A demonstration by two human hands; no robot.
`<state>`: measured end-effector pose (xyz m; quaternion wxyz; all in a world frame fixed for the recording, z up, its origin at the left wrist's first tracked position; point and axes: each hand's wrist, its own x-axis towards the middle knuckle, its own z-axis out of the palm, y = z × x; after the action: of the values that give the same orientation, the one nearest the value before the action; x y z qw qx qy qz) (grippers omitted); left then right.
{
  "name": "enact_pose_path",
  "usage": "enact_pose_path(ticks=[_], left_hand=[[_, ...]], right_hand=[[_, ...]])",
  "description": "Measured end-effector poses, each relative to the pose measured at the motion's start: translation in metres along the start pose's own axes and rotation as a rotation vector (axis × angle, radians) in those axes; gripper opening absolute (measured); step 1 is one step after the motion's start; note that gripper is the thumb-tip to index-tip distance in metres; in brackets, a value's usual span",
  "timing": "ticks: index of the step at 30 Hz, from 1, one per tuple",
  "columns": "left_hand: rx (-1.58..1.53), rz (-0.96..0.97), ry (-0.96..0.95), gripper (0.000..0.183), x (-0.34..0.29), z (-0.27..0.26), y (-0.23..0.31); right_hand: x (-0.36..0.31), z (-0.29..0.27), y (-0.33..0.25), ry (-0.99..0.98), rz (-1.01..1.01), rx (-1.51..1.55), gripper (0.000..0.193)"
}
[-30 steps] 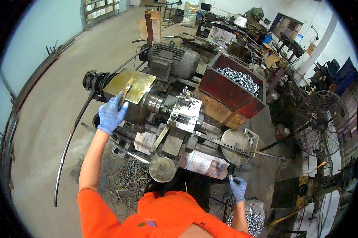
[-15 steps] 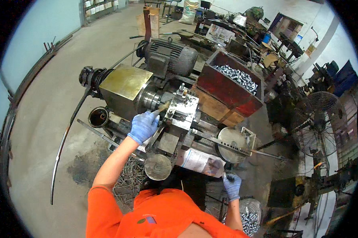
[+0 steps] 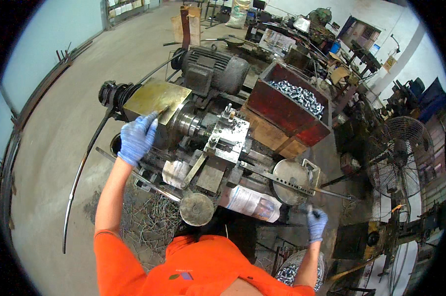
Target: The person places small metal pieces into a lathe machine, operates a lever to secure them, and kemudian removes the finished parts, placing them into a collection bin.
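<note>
My left hand (image 3: 138, 137), in a blue knitted glove, is closed around a small brush (image 3: 162, 112). The brush tip lies over the brass-coloured top plate (image 3: 149, 101) of the lathe's headstock. To the right of it are the shiny chuck (image 3: 188, 124) and the metal tool block (image 3: 231, 138) on the carriage. My right hand (image 3: 316, 226), gloved alike, is at the lower right, below the round handwheel (image 3: 290, 181). Its fingers are curled, with something dark at them that is too small to make out.
A red bin (image 3: 288, 116) full of shiny metal parts stands on wood behind the carriage. A basket (image 3: 319, 269) of similar parts sits low at right. Metal shavings (image 3: 158, 217) cover the floor at left. A caged fan (image 3: 398, 155) and a motor (image 3: 213, 69) stand nearby.
My left hand has drawn the brush from beside the chuck leftward to the headstock's top plate. My right hand has moved right and slightly up, away from the printed sheet.
</note>
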<state>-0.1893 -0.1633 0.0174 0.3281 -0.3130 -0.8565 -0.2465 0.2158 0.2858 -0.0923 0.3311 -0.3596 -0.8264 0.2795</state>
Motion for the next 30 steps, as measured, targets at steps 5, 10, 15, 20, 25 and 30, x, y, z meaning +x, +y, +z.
enact_pose_path(ticks=[5,10,15,20,25,30], left_hand=[[0.052,-0.096,-0.312,0.04,0.007,-0.001,-0.019],[-0.012,-0.38,-0.302,0.046,-0.008,-0.03,-0.014],[-0.561,-0.781,0.274,0.036,-0.117,-0.029,-0.09],[-0.123,-1.021,-0.262,0.029,-0.287,0.047,-0.182],[0.388,-0.826,-0.874,0.037,-0.269,0.103,-0.148],[0.331,-0.297,-1.027,0.034,-0.252,0.129,-0.16]], right_hand=[[0.089,-0.043,0.075,0.048,0.114,-0.284,0.031],[0.126,-0.06,0.092,-0.348,0.125,-1.027,0.066],[0.132,-0.04,0.114,-0.357,0.221,-1.112,0.065],[0.112,-0.031,0.136,-0.214,0.114,-1.111,0.05],[0.037,-0.047,0.125,-0.128,0.185,-1.031,0.039],[-0.034,-0.06,0.121,-0.105,0.282,-0.838,0.037]])
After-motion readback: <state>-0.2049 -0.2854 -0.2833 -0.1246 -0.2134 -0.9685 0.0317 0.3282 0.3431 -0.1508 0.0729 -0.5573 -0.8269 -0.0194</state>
